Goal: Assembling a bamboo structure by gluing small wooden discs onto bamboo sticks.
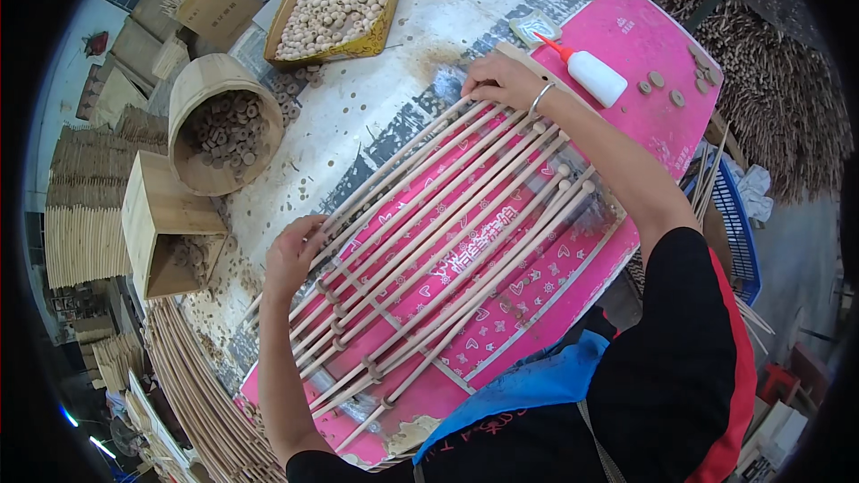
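Observation:
Several long, thin wooden rods [435, 231] lie side by side across a pink printed sheet. Some carry a small wooden ball [564, 185] at the right-hand end, and several have a brown wooden disc [337, 326] threaded on near the left-hand end. My left hand [293, 253] is closed round the farthest rods, toward their left ends. At their right ends, my right hand [508, 80] has its fingers bent down over the rod tips, with the thumb tucked beneath; its exact hold is partly hidden. A metal bangle [541, 97] circles my right wrist.
Beyond my right hand lies a white squeeze bottle [597, 79] with a red nozzle, near loose discs [677, 97]. A yellow tray of wooden balls [340, 0] stands at the back. Left are a tipped wooden bucket [179, 116] and box [143, 233] of discs. A blue basket [735, 224] is right.

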The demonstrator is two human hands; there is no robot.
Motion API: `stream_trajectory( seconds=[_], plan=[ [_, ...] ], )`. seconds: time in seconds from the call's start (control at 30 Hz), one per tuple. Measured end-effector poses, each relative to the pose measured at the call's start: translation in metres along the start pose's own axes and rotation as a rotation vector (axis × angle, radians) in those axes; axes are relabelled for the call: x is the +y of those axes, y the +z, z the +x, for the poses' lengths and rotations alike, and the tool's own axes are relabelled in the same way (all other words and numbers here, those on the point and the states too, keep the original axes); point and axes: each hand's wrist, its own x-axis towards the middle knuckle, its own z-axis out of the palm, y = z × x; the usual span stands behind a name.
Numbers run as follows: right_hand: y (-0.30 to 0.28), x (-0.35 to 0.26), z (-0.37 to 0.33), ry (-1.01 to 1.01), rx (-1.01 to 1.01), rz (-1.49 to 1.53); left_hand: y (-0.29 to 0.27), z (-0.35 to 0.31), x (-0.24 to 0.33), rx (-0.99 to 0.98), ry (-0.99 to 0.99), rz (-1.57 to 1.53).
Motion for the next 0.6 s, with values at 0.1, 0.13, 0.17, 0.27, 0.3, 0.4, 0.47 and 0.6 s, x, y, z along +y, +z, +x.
stream_trajectory(
  seconds=[0.1, 0.13, 0.17, 0.27, 0.3, 0.4, 0.47, 0.6],
  plan=[
    [-0.005, -0.004, -0.015, 0.241, 0.148, 0.312, 0.008, 0.002, 0.000, 0.079, 0.100, 0.065],
    [-0.016, -0.007, -0.027, 0.312, 0.223, 0.332, 0.010, 0.003, 0.006, 0.113, 0.123, 0.148],
    [-0.026, -0.011, -0.035, 0.376, 0.296, 0.358, 0.011, 0.002, 0.010, 0.126, 0.130, 0.181],
    [-0.056, -0.033, -0.067, 0.429, 0.267, 0.227, 0.016, 0.009, 0.008, 0.164, 0.135, 0.300],
    [-0.053, -0.036, -0.078, 0.450, 0.256, 0.291, 0.018, 0.013, 0.007, 0.157, 0.097, 0.335],
    [-0.046, -0.061, -0.092, 0.257, 0.070, 0.022, 0.021, 0.019, 0.016, 0.217, 0.269, 0.576],
    [-0.035, -0.059, -0.098, 0.143, 0.030, -0.130, 0.029, 0.019, 0.016, 0.240, 0.294, 0.577],
    [-0.034, -0.047, -0.102, 0.123, 0.129, -0.383, 0.027, 0.012, 0.021, 0.191, 0.229, 0.498]
  ],
)
